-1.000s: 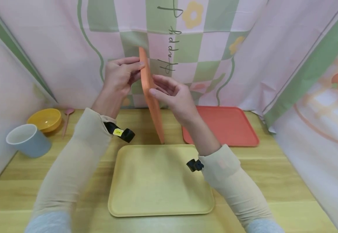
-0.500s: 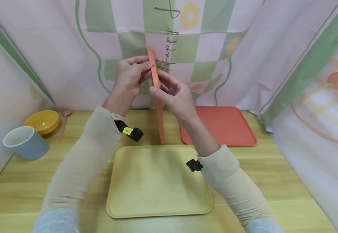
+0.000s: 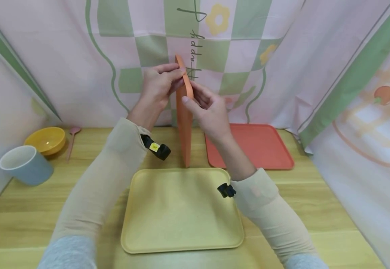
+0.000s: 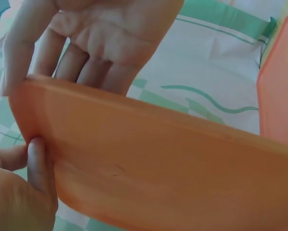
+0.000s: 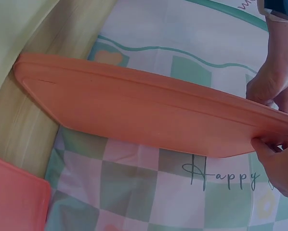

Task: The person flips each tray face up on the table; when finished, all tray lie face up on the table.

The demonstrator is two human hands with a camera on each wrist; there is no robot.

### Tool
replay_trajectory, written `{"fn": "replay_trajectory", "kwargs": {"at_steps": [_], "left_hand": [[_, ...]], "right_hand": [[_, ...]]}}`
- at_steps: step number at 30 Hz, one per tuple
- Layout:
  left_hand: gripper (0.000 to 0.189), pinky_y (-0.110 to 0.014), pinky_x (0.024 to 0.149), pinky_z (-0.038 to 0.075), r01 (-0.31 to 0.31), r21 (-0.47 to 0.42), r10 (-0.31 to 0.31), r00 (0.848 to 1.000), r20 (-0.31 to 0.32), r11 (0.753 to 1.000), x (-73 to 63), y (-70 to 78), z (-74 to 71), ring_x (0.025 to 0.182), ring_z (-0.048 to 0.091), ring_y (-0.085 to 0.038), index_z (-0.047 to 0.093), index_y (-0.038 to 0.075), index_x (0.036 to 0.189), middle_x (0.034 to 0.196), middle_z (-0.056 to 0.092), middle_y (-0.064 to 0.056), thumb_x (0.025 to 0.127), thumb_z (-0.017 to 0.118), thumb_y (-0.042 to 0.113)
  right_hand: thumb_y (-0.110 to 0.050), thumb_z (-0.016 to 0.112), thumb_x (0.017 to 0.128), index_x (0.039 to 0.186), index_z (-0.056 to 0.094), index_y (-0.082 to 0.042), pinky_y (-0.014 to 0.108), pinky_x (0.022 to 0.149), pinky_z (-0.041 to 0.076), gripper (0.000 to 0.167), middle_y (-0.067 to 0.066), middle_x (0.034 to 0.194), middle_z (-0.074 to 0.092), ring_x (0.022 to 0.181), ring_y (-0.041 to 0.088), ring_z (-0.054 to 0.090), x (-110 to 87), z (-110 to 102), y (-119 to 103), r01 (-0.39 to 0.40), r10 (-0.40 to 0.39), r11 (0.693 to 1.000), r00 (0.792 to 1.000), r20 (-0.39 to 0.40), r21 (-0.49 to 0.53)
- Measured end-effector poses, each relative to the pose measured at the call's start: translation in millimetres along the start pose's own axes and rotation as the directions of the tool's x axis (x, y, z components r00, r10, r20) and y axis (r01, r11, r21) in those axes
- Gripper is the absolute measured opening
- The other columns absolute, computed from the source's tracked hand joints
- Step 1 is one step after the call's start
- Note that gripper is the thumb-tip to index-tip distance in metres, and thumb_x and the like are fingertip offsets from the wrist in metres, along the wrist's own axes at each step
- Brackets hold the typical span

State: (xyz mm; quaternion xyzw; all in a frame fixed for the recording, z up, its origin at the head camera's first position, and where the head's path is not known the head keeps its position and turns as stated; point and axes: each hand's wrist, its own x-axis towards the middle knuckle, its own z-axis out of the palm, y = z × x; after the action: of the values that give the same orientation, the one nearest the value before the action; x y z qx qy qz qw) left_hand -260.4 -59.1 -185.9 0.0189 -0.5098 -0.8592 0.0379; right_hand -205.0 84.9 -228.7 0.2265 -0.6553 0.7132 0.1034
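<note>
An orange tray [image 3: 183,127] stands on edge, its lower end down by the table behind the yellow tray [image 3: 181,209]. My left hand [image 3: 161,85] pinches its raised end between thumb and fingers. Nearer to me, my right hand [image 3: 209,108] grips the same end at the corner, thumb on the near edge and fingers along the right face. In the left wrist view the broad face of the orange tray [image 4: 158,159] fills the middle. The right wrist view shows its other face, with both hands at the right end.
A red tray [image 3: 258,145] lies flat at the back right. Over at the left are a blue cup [image 3: 30,168], a yellow bowl [image 3: 46,140] and a pink spoon [image 3: 71,142]. A patterned curtain [image 3: 215,56] hangs behind the table.
Both hands have shifted right with the tray's raised end, the left hand more. The tray has turned, so its left face now shows. Its lower end stays near the same place.
</note>
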Motion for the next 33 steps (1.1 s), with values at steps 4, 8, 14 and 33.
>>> {"fn": "replay_trajectory", "kwargs": {"at_steps": [4, 8, 14, 33], "left_hand": [[0.031, -0.03, 0.08, 0.061, 0.039, -0.013, -0.039, 0.999, 0.027, 0.999, 0.3, -1.8, -1.8, 0.088, 0.072, -0.023, 0.07, -0.002, 0.12, 0.109, 0.072, -0.016, 0.09, 0.074, -0.003], [0.031, -0.031, 0.081, 0.061, 0.071, -0.015, -0.07, 0.996, 0.054, 0.997, 0.0, -4.1, -6.5, 0.088, 0.072, -0.023, 0.071, 0.002, 0.119, 0.111, 0.072, -0.015, 0.089, 0.076, 0.0], [0.037, -0.033, 0.087, 0.06, 0.092, 0.029, -0.095, 0.99, 0.105, 0.995, -1.9, -11.3, -17.8, 0.089, 0.069, -0.024, 0.066, -0.001, 0.128, 0.122, 0.065, -0.014, 0.092, 0.074, 0.002], [0.043, -0.037, 0.094, 0.057, 0.263, 0.175, -0.282, 0.955, 0.092, 0.949, 3.9, -72.6, -89.3, 0.087, 0.07, -0.017, 0.06, -0.001, 0.129, 0.105, 0.07, -0.008, 0.098, 0.07, 0.027]], "right_hand": [[-0.003, 0.07, 0.094, 0.141, 0.055, 0.005, 0.031, 0.104, 0.049, 0.049, 0.016, 0.14, 0.06, 0.129, 0.02, 0.057, -1.5, -3, -1, 0.009, -0.009, 1.0, 1.0, -0.01, -0.003], [-0.003, 0.069, 0.095, 0.141, 0.055, 0.005, 0.032, 0.104, 0.05, 0.049, 0.016, 0.14, 0.06, 0.129, 0.022, 0.057, -3.0, -7, -2, 0.006, -0.006, 1.0, 1.0, -0.018, -0.007], [-0.008, 0.068, 0.096, 0.143, 0.056, 0.0, 0.031, 0.104, 0.05, 0.049, 0.012, 0.141, 0.06, 0.128, 0.019, 0.058, -5.8, -17, -4, -0.018, 0.016, 0.999, 0.998, -0.068, -0.039], [-0.005, 0.065, 0.098, 0.143, 0.055, 0.001, 0.027, 0.089, 0.058, 0.046, 0.02, 0.14, 0.059, 0.123, 0.027, 0.061, -10.2, -65, -10, -0.076, 0.071, 0.997, 0.989, -0.129, -0.029]]}}
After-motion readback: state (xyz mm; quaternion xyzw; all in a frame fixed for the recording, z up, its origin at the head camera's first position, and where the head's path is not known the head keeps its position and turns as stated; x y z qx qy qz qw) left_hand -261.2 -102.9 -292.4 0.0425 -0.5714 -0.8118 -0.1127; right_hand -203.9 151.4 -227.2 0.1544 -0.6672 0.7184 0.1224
